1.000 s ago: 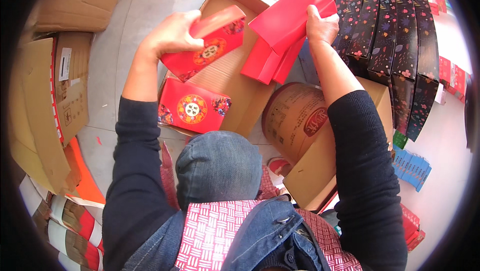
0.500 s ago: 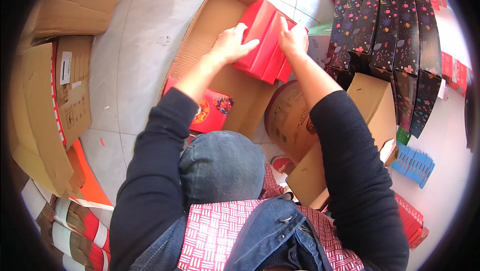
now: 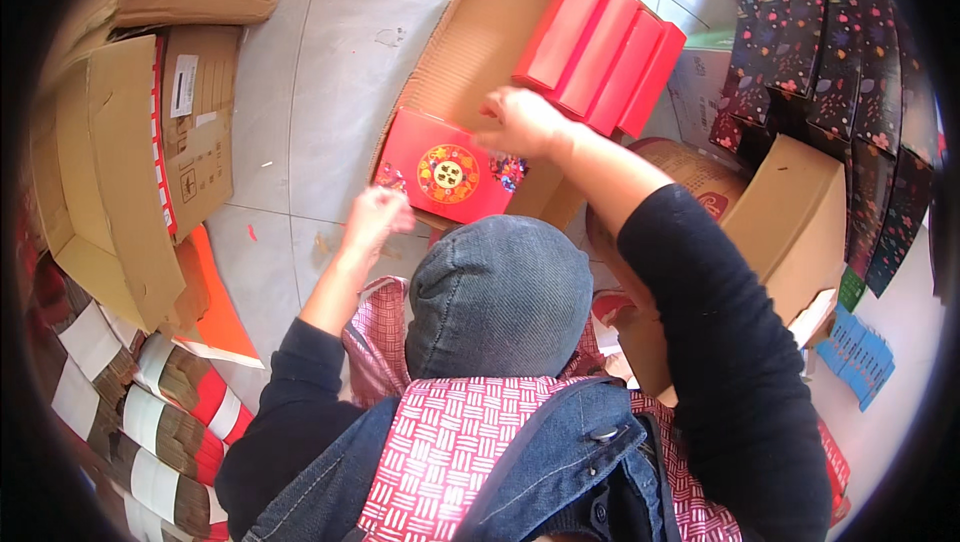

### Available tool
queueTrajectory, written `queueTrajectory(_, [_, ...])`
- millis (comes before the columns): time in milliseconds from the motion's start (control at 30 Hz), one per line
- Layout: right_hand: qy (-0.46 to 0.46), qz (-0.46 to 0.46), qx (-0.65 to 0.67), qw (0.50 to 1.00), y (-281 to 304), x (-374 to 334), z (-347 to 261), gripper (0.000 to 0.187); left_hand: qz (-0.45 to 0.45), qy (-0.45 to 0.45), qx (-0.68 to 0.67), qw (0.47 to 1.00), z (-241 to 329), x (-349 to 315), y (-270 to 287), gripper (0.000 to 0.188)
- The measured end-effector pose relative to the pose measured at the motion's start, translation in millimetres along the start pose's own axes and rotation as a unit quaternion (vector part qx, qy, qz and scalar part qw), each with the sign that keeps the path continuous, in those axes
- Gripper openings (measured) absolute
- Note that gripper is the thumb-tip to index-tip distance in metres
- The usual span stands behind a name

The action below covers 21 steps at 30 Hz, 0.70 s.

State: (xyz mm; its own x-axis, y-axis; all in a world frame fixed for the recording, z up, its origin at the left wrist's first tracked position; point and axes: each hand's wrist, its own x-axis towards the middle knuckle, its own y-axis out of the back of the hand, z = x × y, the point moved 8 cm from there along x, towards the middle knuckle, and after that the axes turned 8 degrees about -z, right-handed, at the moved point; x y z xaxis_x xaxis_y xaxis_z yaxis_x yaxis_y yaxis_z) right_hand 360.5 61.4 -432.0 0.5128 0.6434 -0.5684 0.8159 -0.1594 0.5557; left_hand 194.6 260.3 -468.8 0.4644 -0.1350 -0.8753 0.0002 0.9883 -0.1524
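A flat red box with a round gold emblem and colourful patches lies at the near end of a shallow cardboard carton. My left hand is at the box's near left corner; its bent fingers are blurred, and contact is unclear. Over the far right part of the box hovers my right hand, fingers bent and thumb apart, with nothing visible between them. Beyond it, several plain red boxes lean in a row at the carton's far right.
At left stand opened cardboard boxes, with banded stacks nearer me. On the right are a brown cardboard box, a round brown container, tall black floral boxes and small blue boxes. Grey tiles cover the floor.
Both hands have left the row of red boxes and come back toward me, to the flat emblem box. My view has shifted, so the carton shows farther right and higher.
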Motion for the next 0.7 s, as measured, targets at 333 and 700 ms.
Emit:
queueTrajectory(333, [-0.203, -0.084, 0.425, 0.878, -103, -1, 66, 0.077, -0.143, 0.139, -0.129, 0.971, -24, -1, -40, 0.06])
queueTrajectory(700, [-0.152, -0.237, 0.313, 0.907, -80, -6, 23, 0.051, -0.185, 0.075, -0.227, 0.953, -12, 11, -69, 0.055])
